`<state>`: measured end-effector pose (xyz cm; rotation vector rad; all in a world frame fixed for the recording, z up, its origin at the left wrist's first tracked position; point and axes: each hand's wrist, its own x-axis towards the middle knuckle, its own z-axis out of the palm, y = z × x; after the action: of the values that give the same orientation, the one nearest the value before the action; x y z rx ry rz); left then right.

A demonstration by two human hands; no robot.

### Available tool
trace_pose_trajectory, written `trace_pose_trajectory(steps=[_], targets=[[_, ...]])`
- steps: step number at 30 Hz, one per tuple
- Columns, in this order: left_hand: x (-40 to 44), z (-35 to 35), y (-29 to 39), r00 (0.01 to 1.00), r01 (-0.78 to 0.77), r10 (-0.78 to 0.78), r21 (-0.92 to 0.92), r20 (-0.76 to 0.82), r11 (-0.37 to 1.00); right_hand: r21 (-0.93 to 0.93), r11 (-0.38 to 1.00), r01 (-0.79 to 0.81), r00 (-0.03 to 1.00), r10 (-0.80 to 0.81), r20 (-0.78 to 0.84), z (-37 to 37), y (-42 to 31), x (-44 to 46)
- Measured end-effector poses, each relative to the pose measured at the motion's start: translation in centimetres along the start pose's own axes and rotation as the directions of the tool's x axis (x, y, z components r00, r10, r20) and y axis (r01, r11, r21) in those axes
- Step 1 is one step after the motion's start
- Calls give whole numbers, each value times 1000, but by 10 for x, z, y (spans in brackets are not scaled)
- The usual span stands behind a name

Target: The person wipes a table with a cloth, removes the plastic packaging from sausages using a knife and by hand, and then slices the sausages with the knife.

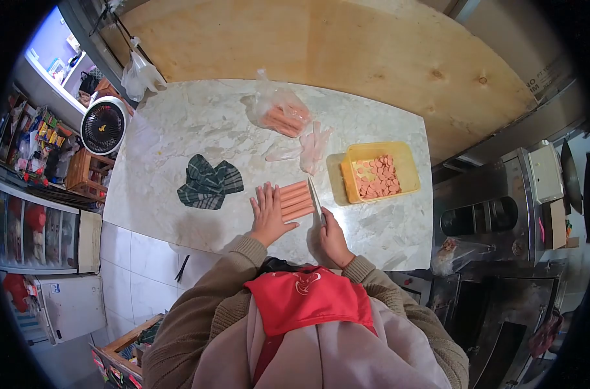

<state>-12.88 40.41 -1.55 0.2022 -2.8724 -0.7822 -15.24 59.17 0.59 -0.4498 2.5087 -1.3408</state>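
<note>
Several sausages (297,200) lie side by side on the marble-patterned table (158,123). My left hand (268,216) rests flat over their left ends, fingers spread. In my right hand (334,238) is a knife (315,194), its blade upright along the right ends of the sausages, pointing away from me. I cannot tell whether the blade touches them. To the right stands a yellow plastic container (411,170) with many sausage slices (380,180) in it. Beyond my hands lie a clear bag of whole sausages (284,115) and crumpled wrappers (311,150).
A dark plaid cloth (209,181) lies on the table's left side. A fan (104,126) stands past the left edge, near a hanging white plastic bag (141,76). Plywood (321,45) borders the far side. A metal oven (483,217) is at the right.
</note>
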Motion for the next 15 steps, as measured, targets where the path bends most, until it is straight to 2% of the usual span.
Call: trace_pose_trajectory(steps=[4, 6, 10, 15], targets=[[5, -3, -1, 998, 8, -15, 113, 56, 994, 16, 997, 71, 996, -71, 47, 1, -9, -6], [5, -2, -3, 998, 3, -10, 112, 65, 994, 58, 992, 116, 988, -121, 99, 8, -18, -9], [8, 0, -3, 997, -7, 0, 101, 76, 995, 145, 989, 19, 984, -45, 175, 19, -25, -11], [7, 1, -5, 999, -4, 0, 84, 48, 996, 162, 986, 49, 981, -78, 179, 22, -26, -11]])
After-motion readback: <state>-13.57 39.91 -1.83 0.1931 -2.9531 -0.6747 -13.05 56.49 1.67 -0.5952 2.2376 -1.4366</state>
